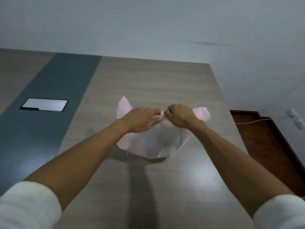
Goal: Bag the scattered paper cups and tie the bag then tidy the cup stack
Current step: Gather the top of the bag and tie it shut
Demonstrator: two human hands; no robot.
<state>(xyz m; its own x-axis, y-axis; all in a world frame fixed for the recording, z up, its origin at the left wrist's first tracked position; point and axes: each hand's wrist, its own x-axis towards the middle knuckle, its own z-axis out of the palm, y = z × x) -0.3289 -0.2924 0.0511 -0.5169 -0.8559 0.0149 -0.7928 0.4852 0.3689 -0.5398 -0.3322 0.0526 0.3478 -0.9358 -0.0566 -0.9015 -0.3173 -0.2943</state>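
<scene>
2 hands meet at the gathered top of a pale pink bag (148, 141), which sits on the wood-grain counter (165, 80) near its right edge, roughly midway along the visible surface. The left hand (142, 119) lies over the bag's upper left side with its fingers reaching toward the centre and pinching the bunched pink material there; the right hand (179, 115) is curled into a tight fist around the same gathered neck, knuckles up. Behind each hand 1 loose flap of the bag sticks up and out (a pointed one on the left, a rounded one on the right). Rounded shapes show faintly through the thin material, too blurred to say what they are. Both forearms are bare, with white sleeves (28, 205) pushed up near the elbows. A dark grey strip (54, 90) runs along the counter's left part, holding a metal cover plate (44, 105). Off the counter's right edge lie brown floor (264, 142) and a thin white cord (252, 121).
</scene>
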